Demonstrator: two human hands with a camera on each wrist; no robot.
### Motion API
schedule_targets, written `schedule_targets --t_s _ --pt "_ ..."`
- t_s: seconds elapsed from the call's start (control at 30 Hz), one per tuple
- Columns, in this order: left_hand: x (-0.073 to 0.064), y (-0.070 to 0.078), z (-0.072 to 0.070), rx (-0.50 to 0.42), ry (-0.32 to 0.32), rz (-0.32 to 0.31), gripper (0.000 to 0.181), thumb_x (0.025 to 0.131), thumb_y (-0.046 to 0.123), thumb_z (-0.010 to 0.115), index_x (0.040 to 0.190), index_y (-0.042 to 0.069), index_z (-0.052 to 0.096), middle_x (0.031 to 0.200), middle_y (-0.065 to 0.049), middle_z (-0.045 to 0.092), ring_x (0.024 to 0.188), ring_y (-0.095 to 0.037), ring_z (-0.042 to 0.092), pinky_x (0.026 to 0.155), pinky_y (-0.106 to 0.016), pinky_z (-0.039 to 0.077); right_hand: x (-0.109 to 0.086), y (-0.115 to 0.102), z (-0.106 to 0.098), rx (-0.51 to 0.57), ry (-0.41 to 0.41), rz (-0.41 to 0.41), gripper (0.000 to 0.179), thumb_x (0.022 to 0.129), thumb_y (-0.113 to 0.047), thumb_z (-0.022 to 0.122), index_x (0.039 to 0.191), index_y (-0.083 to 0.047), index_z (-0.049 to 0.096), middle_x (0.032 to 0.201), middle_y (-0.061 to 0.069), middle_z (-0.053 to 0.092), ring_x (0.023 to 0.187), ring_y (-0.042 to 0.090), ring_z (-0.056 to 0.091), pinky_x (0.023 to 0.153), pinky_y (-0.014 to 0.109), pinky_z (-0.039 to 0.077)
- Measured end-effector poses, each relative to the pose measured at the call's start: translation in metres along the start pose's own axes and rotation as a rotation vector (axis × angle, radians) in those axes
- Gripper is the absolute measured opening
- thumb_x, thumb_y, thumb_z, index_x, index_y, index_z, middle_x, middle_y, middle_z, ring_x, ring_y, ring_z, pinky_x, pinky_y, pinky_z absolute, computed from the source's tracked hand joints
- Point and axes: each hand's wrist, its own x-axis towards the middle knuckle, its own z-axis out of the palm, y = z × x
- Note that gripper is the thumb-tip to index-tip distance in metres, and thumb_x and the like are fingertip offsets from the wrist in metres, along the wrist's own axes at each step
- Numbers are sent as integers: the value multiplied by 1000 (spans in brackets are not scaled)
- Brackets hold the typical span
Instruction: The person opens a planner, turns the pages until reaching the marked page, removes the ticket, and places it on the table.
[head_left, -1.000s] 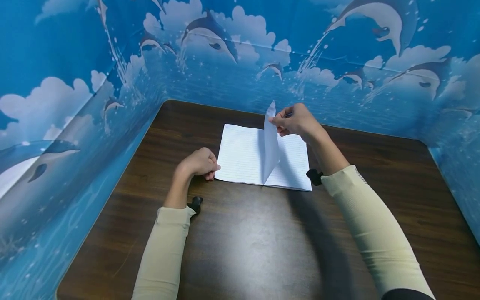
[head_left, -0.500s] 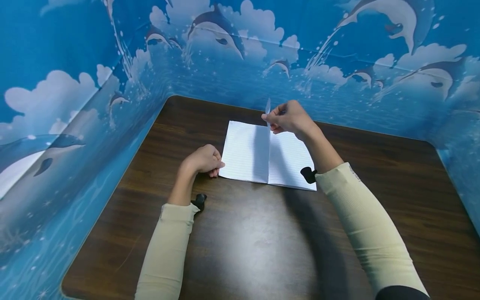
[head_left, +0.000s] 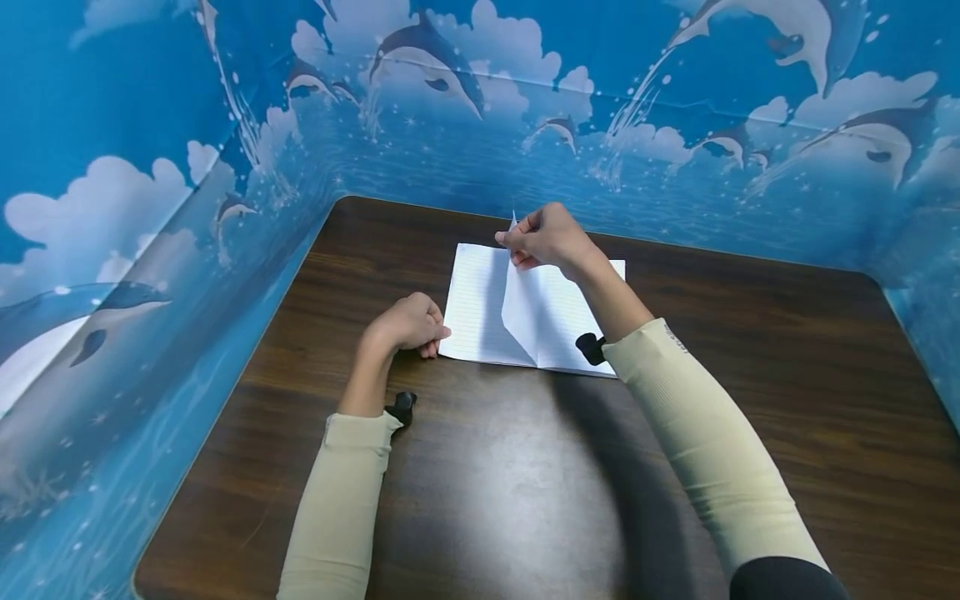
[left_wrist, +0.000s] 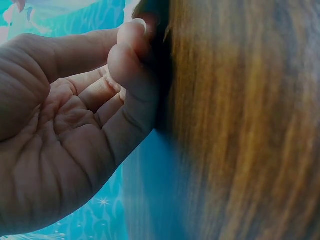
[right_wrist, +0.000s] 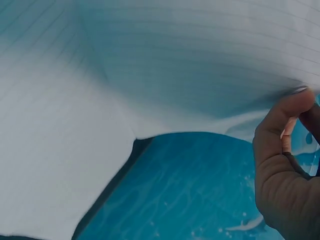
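The left hand [head_left: 411, 323] lay low beside the near left corner of a lined notebook [head_left: 476, 308], its forearm coming up from the bottom of the head view and its wrist bent so that the knuckles faced upward. Its fingers were curled under, and the thumb met them at the notebook's left edge, gripping it there. The left wrist view showed the fingertips and thumb drawn together, close by the wood-grain table [head_left: 480, 483].

The right hand [head_left: 551, 237] was raised over the notebook's far side, its arm reaching in diagonally from the lower right with the wrist arched. Thumb and fingers were closed to a pinch on 1 page [head_left: 517, 304], near the top, and a narrow tip of paper stuck up beyond them. That page stood up from the spine, its free side bowed leftward over the left half.

The notebook lay open toward the far part of the table, its 2 ruled halves spread flat. Pale yellow sleeves [head_left: 333, 508] covered the 2 forearms, and a small black device [head_left: 401, 408] sat at each wrist. Behind rose a blue dolphin-print backdrop [head_left: 450, 167].
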Motion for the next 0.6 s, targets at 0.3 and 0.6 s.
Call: schedule_targets --t_s 0.3,0.6 --pt "-1 0 -2 -11 12 8 25 108 8 62 85 -1 67 63 -3 67 55 -11 63 61 -25 54 15 3 41 54 66 -31 27 102 -20 77 100 6 75 72 3 67 60 9 65 63 25 61" --pt "-1 2 2 -88 -7 -1 14 107 -2 52 102 -9 62 65 -5 65 54 -10 61 57 -23 54 34 25 87 -120 152 -64 28 102 -22 77 92 3 80 56 -4 62 50 5 60 56 21 53"
